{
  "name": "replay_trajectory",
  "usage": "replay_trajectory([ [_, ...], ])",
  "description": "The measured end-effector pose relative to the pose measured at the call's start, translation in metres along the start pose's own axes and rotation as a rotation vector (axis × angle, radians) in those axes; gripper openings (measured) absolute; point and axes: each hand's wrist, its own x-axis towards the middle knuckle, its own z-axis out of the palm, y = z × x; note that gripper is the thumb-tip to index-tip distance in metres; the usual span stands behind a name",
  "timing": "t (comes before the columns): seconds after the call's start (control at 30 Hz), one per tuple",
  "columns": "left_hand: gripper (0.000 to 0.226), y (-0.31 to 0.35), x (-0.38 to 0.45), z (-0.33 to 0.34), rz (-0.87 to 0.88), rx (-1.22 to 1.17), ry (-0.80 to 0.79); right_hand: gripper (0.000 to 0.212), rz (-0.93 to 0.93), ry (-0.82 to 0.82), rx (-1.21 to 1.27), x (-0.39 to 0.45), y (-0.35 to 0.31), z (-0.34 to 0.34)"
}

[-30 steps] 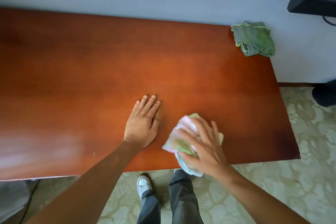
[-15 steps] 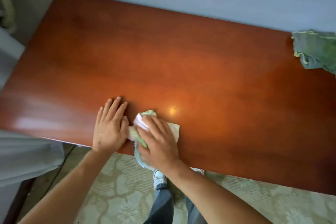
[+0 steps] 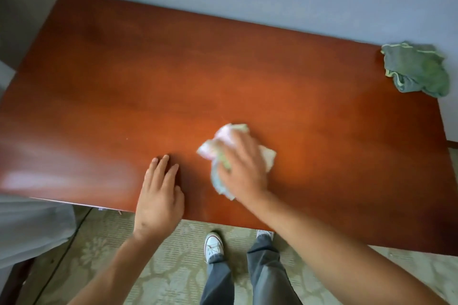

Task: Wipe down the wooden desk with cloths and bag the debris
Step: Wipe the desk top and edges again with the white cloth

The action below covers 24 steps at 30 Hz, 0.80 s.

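My right hand (image 3: pixel 244 171) presses a crumpled pastel cloth (image 3: pixel 223 148) onto the reddish wooden desk (image 3: pixel 148 96) against a grey-blue wall; my left hand (image 3: pixel 159 195) lies flat beside it near the desk's front edge. A green cloth (image 3: pixel 417 69) sits at the desk's far right corner.

Both forearms bare to frame edge, no sleeves, watch or rings visible. Left hand (image 3: pixel 158 195) and right hand (image 3: pixel 244 168) bare, no gloves. Grey trousers (image 3: pixel 266 277), loose cut, hems bunched over the shoes. White lace-up canvas sneakers (image 3: pixel 213 247), white laces, rubber toe caps; right one mostly hidden.
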Motion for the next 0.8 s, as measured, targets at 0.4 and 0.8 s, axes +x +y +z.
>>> replay_trajectory([
  [0.4,0.076,0.094,0.042,0.041,-0.092,0.111,-0.043,0.044,-0.214,-0.075,-0.008,0.092,0.126,-0.037],
  [0.8,0.088,0.156,0.082,0.084,-0.210,0.220,-0.091,0.048,-0.466,-0.315,-0.006,0.085,0.177,-0.058],
])
